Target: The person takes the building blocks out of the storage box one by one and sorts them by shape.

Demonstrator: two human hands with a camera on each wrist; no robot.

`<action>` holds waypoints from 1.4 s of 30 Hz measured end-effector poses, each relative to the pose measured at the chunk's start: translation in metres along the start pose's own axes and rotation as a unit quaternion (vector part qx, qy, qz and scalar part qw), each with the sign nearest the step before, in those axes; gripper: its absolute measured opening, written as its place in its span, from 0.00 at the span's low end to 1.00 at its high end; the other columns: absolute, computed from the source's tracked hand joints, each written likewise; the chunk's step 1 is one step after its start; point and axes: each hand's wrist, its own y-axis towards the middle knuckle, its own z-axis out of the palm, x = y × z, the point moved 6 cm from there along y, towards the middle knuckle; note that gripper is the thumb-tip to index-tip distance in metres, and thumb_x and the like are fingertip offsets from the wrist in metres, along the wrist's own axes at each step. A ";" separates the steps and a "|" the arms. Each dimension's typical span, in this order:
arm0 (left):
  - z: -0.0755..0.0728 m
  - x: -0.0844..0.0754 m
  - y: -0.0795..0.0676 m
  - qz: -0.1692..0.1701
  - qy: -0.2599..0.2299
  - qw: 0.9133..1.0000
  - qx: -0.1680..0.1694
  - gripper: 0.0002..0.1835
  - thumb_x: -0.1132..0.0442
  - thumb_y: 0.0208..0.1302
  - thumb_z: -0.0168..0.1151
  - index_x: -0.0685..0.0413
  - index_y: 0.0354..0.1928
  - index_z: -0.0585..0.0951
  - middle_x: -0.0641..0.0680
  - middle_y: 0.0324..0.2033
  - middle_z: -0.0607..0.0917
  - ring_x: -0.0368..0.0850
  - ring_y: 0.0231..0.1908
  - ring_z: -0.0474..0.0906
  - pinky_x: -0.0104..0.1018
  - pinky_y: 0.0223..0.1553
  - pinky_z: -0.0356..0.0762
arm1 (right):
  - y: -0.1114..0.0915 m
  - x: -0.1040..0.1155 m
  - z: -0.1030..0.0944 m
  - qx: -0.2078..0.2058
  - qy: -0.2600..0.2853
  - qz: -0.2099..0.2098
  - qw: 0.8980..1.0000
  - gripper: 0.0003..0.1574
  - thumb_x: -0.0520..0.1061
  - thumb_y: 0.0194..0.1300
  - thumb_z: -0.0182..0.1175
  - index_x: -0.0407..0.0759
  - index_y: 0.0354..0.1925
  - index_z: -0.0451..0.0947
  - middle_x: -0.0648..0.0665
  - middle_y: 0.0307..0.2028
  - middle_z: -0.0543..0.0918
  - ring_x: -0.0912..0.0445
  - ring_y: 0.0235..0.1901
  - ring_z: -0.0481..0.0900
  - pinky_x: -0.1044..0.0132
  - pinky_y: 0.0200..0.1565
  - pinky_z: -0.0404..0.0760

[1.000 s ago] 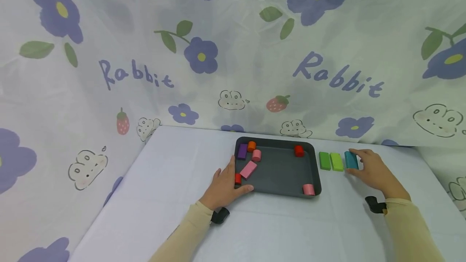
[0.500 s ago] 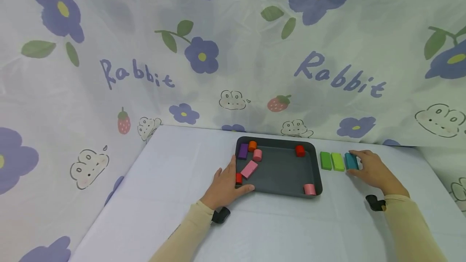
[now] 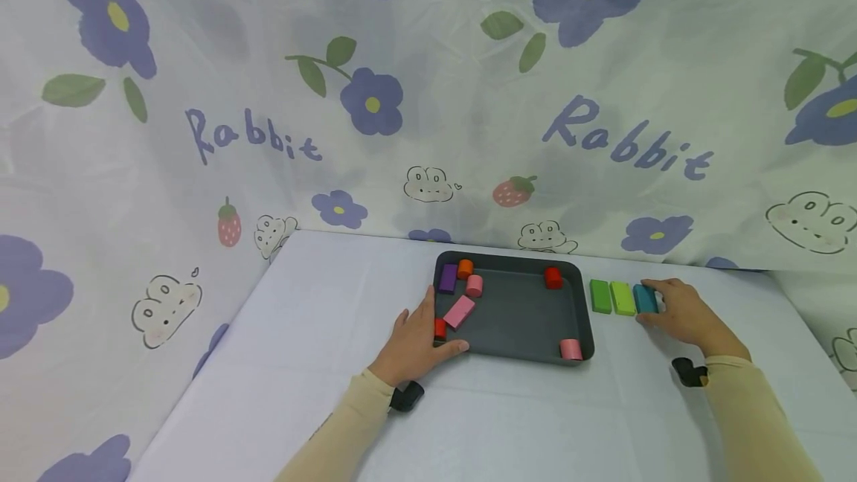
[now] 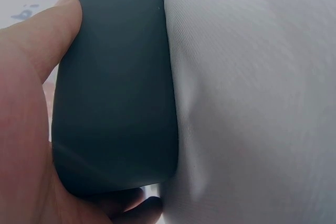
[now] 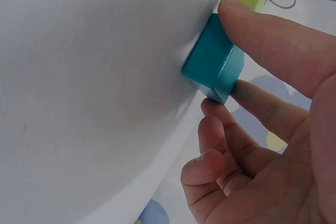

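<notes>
In the head view, my right hand point(image 3: 680, 312) pinches a teal-blue rectangular block point(image 3: 646, 300) between thumb and fingers. The block stands at the right end of a row, close beside a lime-green block point(image 3: 623, 298), with a darker green block point(image 3: 600, 297) to its left. The right wrist view shows the thumb on one side of the teal block point(image 5: 211, 53) and fingertips at its other end. My left hand point(image 3: 413, 343) rests at the near left corner of a dark grey tray point(image 3: 515, 357), straight fingers along the left side, thumb at the front rim.
Inside the tray lie a purple block point(image 3: 448, 279), an orange cylinder point(image 3: 465, 268), a pink block point(image 3: 459, 312), pink cylinders point(image 3: 474, 286) and red ones point(image 3: 553, 278). The white table point(image 3: 495, 422) meets a patterned cloth backdrop point(image 3: 375, 169) behind the tray.
My right hand has brought the teal-blue block slightly left, narrowing the gap to the lime-green block. The left hand stays at the tray corner.
</notes>
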 end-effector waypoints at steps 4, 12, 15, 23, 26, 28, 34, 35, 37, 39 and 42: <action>0.000 0.000 0.000 0.000 0.001 1.000 0.000 0.63 0.28 0.61 0.59 0.64 0.79 0.41 0.61 0.77 0.56 0.57 0.74 0.58 0.64 0.72 0.47 | 0.001 0.000 0.000 0.006 -0.003 0.003 1.000 0.46 0.46 0.59 0.71 0.20 0.64 0.66 0.13 0.56 0.67 0.21 0.54 0.65 0.28 0.53 0.70; 0.000 -0.003 -0.001 0.004 0.001 1.000 -0.001 0.63 0.28 0.61 0.60 0.65 0.79 0.42 0.61 0.77 0.56 0.56 0.74 0.58 0.65 0.71 0.48 | 0.000 -0.005 0.001 0.007 -0.008 0.005 1.000 0.46 0.47 0.59 0.71 0.20 0.64 0.66 0.13 0.55 0.68 0.20 0.54 0.66 0.28 0.53 0.70; 0.000 -0.003 -0.001 0.005 0.003 1.000 0.000 0.63 0.28 0.61 0.60 0.65 0.79 0.42 0.61 0.77 0.56 0.56 0.74 0.58 0.65 0.71 0.48 | -0.002 -0.005 0.001 0.003 -0.011 0.008 1.000 0.46 0.48 0.59 0.71 0.21 0.64 0.66 0.13 0.56 0.67 0.19 0.54 0.65 0.27 0.53 0.69; -0.001 -0.003 -0.002 0.005 0.000 1.000 -0.003 0.63 0.28 0.61 0.59 0.65 0.79 0.41 0.61 0.77 0.55 0.57 0.74 0.58 0.65 0.71 0.48 | -0.007 -0.005 0.000 -0.008 -0.012 0.015 1.000 0.48 0.50 0.59 0.71 0.22 0.65 0.64 0.14 0.56 0.67 0.22 0.53 0.66 0.28 0.51 0.71; -0.001 -0.003 -0.002 0.005 0.000 1.000 -0.003 0.63 0.28 0.61 0.59 0.65 0.79 0.41 0.62 0.77 0.56 0.57 0.74 0.59 0.65 0.71 0.48 | -0.010 -0.002 -0.001 -0.017 -0.009 0.013 1.000 0.48 0.49 0.59 0.71 0.22 0.66 0.64 0.14 0.56 0.66 0.24 0.51 0.68 0.30 0.49 0.73; -0.001 -0.002 -0.002 0.005 -0.001 1.000 -0.003 0.63 0.28 0.61 0.59 0.65 0.79 0.41 0.62 0.77 0.56 0.57 0.74 0.59 0.65 0.71 0.48 | -0.012 0.001 -0.002 -0.025 -0.003 0.012 1.000 0.47 0.48 0.60 0.71 0.23 0.66 0.64 0.15 0.57 0.66 0.26 0.51 0.69 0.31 0.49 0.73; -0.001 -0.002 -0.001 0.004 -0.002 1.000 -0.004 0.63 0.28 0.61 0.60 0.66 0.79 0.42 0.62 0.77 0.56 0.57 0.74 0.59 0.65 0.71 0.48 | -0.019 0.017 -0.005 -0.052 0.012 0.001 0.999 0.45 0.46 0.61 0.70 0.25 0.67 0.64 0.17 0.59 0.65 0.27 0.52 0.68 0.32 0.49 0.73; -0.001 -0.002 -0.001 0.004 -0.001 1.000 -0.004 0.63 0.28 0.61 0.60 0.66 0.79 0.42 0.62 0.77 0.56 0.57 0.74 0.59 0.65 0.71 0.48 | -0.020 0.021 -0.005 -0.057 0.015 -0.002 0.998 0.45 0.46 0.61 0.70 0.25 0.67 0.64 0.17 0.59 0.65 0.27 0.52 0.68 0.31 0.49 0.73; -0.001 -0.003 -0.001 0.004 0.001 1.000 -0.003 0.63 0.28 0.62 0.60 0.66 0.79 0.42 0.62 0.77 0.56 0.57 0.74 0.58 0.65 0.71 0.48 | -0.021 0.028 -0.006 -0.064 0.021 -0.006 0.998 0.44 0.45 0.61 0.70 0.25 0.67 0.64 0.17 0.60 0.65 0.27 0.53 0.67 0.31 0.50 0.72; -0.001 -0.003 -0.002 0.003 0.001 1.000 -0.003 0.63 0.28 0.62 0.60 0.66 0.79 0.42 0.62 0.77 0.56 0.57 0.74 0.59 0.65 0.71 0.48 | -0.021 0.035 -0.006 -0.068 0.028 -0.010 0.997 0.44 0.45 0.62 0.70 0.25 0.68 0.64 0.17 0.60 0.64 0.26 0.55 0.65 0.29 0.52 0.70; -0.001 -0.002 -0.001 0.002 0.001 1.000 -0.003 0.63 0.28 0.61 0.60 0.66 0.79 0.42 0.62 0.77 0.56 0.57 0.74 0.59 0.65 0.71 0.48 | -0.021 0.044 -0.005 -0.071 0.036 -0.013 0.997 0.44 0.45 0.62 0.69 0.26 0.68 0.64 0.18 0.61 0.64 0.24 0.58 0.61 0.27 0.55 0.67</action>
